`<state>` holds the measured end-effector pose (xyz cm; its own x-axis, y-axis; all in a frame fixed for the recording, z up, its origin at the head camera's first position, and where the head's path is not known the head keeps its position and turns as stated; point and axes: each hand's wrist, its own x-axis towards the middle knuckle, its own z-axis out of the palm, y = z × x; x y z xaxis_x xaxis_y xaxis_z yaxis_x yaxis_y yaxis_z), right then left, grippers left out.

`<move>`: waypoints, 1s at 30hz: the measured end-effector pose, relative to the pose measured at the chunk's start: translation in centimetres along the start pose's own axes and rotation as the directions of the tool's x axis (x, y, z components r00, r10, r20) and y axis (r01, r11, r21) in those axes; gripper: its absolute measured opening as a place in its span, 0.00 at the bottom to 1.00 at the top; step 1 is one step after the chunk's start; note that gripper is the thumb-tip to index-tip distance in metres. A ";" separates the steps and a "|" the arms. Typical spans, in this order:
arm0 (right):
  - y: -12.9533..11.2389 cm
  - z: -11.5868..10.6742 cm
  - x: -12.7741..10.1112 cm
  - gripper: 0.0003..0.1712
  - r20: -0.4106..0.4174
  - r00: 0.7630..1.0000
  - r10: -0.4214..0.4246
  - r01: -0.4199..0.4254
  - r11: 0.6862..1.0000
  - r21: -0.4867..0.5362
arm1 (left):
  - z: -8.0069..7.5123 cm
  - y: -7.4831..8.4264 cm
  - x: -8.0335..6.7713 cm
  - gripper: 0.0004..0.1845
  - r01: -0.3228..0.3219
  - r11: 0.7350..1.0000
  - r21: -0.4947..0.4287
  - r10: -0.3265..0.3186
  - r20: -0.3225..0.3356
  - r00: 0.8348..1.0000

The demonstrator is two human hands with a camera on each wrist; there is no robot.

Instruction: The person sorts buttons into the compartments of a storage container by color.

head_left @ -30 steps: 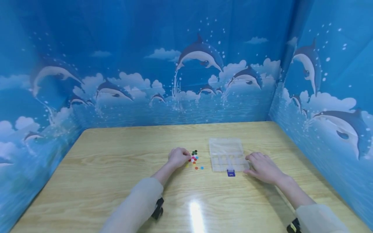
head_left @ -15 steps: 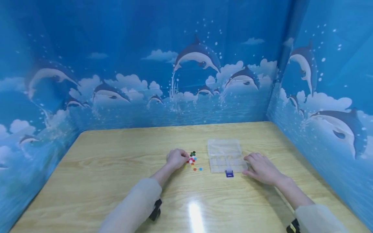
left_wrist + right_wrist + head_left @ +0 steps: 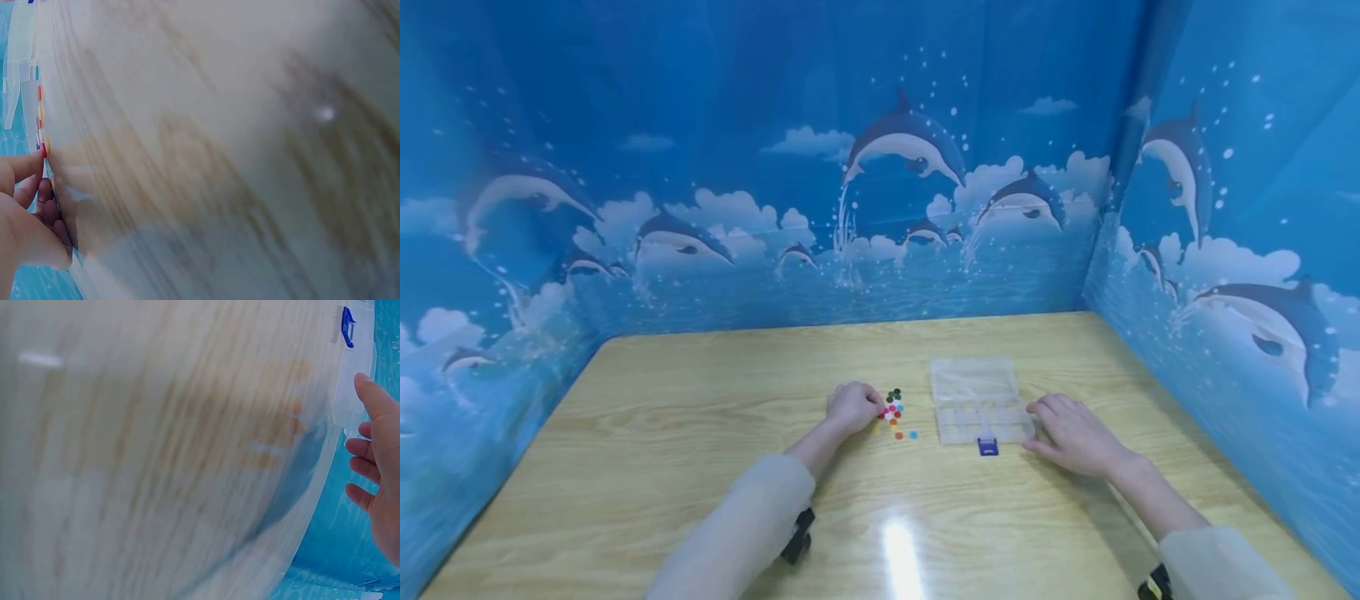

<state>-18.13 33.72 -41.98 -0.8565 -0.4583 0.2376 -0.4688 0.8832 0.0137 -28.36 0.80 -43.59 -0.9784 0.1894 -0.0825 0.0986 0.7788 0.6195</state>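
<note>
Small colored discs (image 3: 892,410) lie in a loose cluster on the table: green, red, white, orange, yellow and blue. At the cluster's left edge, my left hand (image 3: 852,407) has its fingertips together. In the left wrist view a red disc (image 3: 44,150) shows at the fingertip, pinched there. To the right lies a clear plastic compartment box (image 3: 983,425) with its lid (image 3: 972,380) laid back and a dark blue latch (image 3: 988,447) at the front. My right hand (image 3: 1078,437) rests at the box's right end, fingers loosely bent, thumb near the front corner.
The wooden table (image 3: 700,392) reflects a bright light near its front. Blue dolphin-print curtains (image 3: 760,208) border its back and sides. A blue disc (image 3: 913,435) and an orange disc (image 3: 898,436) lie in front of the cluster, towards the box.
The head view has shifted slightly, moving the whole scene a little left. Both hands, the discs and the box keep nearly the same places relative to each other.
</note>
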 end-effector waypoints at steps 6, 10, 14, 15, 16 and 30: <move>0.1 0.0 0.0 0.29 -0.003 1.000 -0.016 0.016 0.999 -0.036 | -0.2 0.1 0.0 0.02 -0.010 1.000 0.008 0.009 0.017 1.000; 0.1 0.0 0.0 0.28 -0.001 1.000 -0.010 0.010 0.999 -0.033 | -0.2 0.3 0.0 0.02 -0.001 1.000 0.003 0.001 0.026 1.000; 0.2 0.1 0.0 0.28 0.002 1.000 -0.004 0.004 1.000 -0.031 | -0.3 0.2 -0.1 0.02 -0.017 1.000 0.005 0.017 0.021 1.000; 0.2 0.1 0.1 0.28 0.002 1.000 -0.004 0.004 1.000 -0.031 | -0.3 0.2 -0.1 0.03 -0.022 1.000 0.009 0.022 0.019 1.000; 0.2 0.1 0.1 0.28 0.003 1.000 -0.003 0.003 1.000 -0.030 | -0.3 0.2 -0.1 0.03 -0.025 1.000 0.011 0.025 0.019 1.000; 0.1 0.1 0.1 0.28 0.009 1.000 0.014 -0.014 1.000 -0.014 | -0.1 0.3 0.0 0.05 0.005 1.000 0.016 -0.006 0.045 0.999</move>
<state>-18.30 33.78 -42.01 -0.8647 -0.4470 0.2290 -0.4541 0.8907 0.0237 -28.38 0.93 -43.31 -0.9699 0.2116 -0.1209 0.0966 0.7894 0.6063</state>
